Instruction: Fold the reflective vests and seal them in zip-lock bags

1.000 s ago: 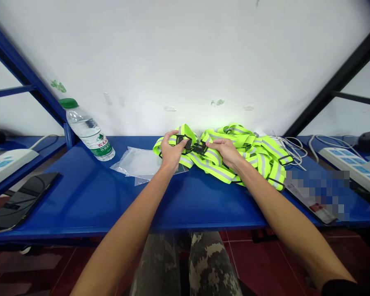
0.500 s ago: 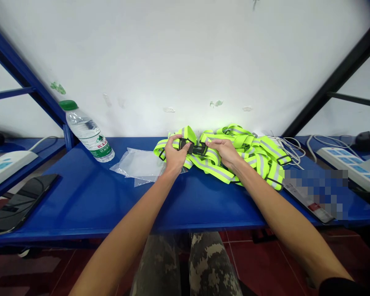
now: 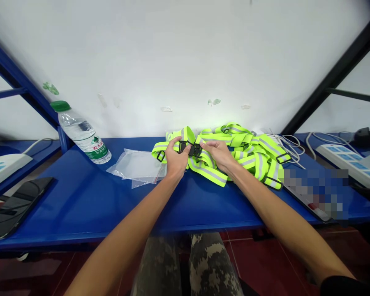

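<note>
Between my hands is a black plastic side-release buckle on yellow-green reflective straps. My left hand grips the buckle's left half, thumb in front and fingers curled behind. The right half is pinched in my right hand. Both halves sit together with hardly any gap; whether they are latched I cannot tell. The bulk of the straps lies heaped behind and to the right of my right hand, with black slide adjusters on them. One strap loop with an adjuster sticks out left of my left hand.
Clear plastic bags lie left of my left hand. A water bottle leans by the blue frame post. White cables and a partly blurred flat device are at right. A black phone and power strips flank the blue table.
The buckle halves, apart with the prongs showing between them, have come together. My right hand has moved left toward my left hand. The view has shifted slightly.
</note>
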`<action>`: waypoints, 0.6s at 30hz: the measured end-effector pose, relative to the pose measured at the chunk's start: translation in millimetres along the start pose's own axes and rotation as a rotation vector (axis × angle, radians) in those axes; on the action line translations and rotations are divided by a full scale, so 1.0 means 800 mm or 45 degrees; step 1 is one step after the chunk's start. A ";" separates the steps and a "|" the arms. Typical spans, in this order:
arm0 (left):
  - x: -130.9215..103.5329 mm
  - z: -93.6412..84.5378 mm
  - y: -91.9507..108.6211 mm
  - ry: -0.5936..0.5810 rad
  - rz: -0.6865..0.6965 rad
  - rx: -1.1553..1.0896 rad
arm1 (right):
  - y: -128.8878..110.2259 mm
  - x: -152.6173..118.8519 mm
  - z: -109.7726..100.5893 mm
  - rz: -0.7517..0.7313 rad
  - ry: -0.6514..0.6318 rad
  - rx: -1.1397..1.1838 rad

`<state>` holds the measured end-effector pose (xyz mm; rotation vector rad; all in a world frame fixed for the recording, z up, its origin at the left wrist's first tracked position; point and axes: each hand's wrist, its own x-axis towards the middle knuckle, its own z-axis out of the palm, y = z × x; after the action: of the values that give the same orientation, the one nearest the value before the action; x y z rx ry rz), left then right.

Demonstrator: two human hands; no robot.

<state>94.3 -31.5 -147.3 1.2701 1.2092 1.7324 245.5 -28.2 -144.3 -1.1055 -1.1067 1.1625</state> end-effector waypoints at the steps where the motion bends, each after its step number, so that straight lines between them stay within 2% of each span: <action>1: -0.001 0.000 0.000 0.000 0.000 0.008 | 0.000 -0.001 0.001 0.000 0.009 0.000; 7: -0.003 0.001 0.001 -0.006 0.020 0.133 | -0.004 -0.001 0.001 -0.047 0.031 0.016; 14: -0.007 0.001 0.008 -0.004 0.025 0.226 | -0.005 -0.002 0.006 -0.018 0.014 -0.005; 16: -0.003 -0.001 0.012 -0.043 0.037 0.193 | -0.015 -0.005 0.004 -0.019 -0.019 0.003; 18: 0.005 -0.006 0.017 -0.150 0.004 0.148 | -0.029 -0.010 -0.003 -0.018 -0.116 -0.073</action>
<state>88.9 -34.2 -133.5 1.4220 1.2544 1.5855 249.9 -37.8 -121.8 -1.0956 -1.2228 1.1858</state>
